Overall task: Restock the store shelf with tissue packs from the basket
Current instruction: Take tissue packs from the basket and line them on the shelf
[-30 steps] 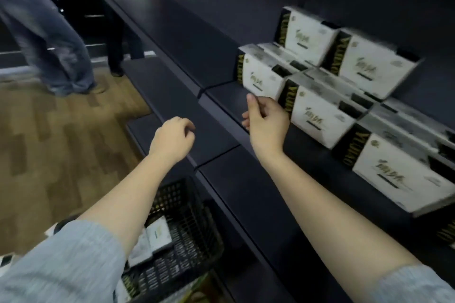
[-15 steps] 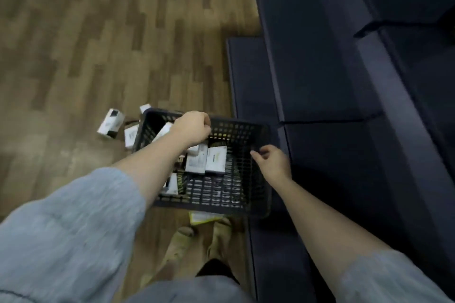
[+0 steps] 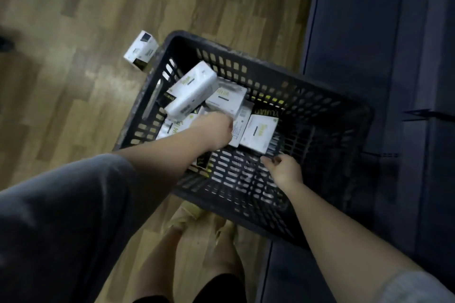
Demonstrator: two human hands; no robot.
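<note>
Left hand (image 3: 216, 128) is down in the black perforated plastic basket (image 3: 320, 110), fingers buried among the white plastic-wrapped tissue packs (image 3: 258, 133); can't tell if it grips one. Right hand (image 3: 285, 170) hovers over the bare basket floor, fingers loosely curled, holding nothing. Packs are piled in the basket's far-left half, so the left hand is nearer. Top tilted pack (image 3: 190, 92) runs diagonally, just beyond its knuckles. Dark shelf ledge (image 3: 357, 19) sits right of the basket; lift-out path looks open. One stray pack (image 3: 141, 49) lies on the wooden floor (image 3: 73, 7).

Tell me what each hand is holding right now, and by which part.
The left hand reaches among the tissue packs in the basket; its grip cannot be told. The right hand holds nothing.
</note>
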